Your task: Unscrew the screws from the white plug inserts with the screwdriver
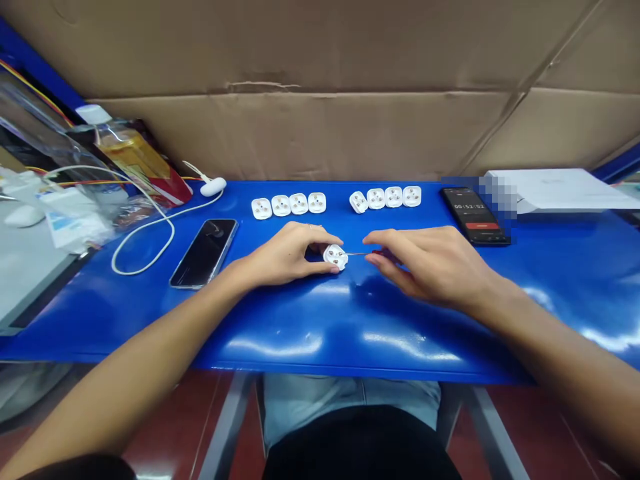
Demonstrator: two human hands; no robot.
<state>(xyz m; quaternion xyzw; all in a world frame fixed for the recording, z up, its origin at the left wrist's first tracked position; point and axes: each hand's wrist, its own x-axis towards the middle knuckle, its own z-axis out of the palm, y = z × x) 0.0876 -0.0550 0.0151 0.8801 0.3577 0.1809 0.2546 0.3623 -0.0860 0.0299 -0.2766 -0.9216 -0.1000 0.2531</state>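
Head view, glossy blue worktop. Item in hand: one white plug base, mid-worktop, its screw heads showing, grip clenched on it by the left hand. Right hand: grip closed on a red-handled screwdriver, thin shaft reaching the plug base. Set out beyond: left row and right row, four white plug bases each, eight in all; whether any are finished cannot be told. Also: black smartphone, phone showing timer digits.
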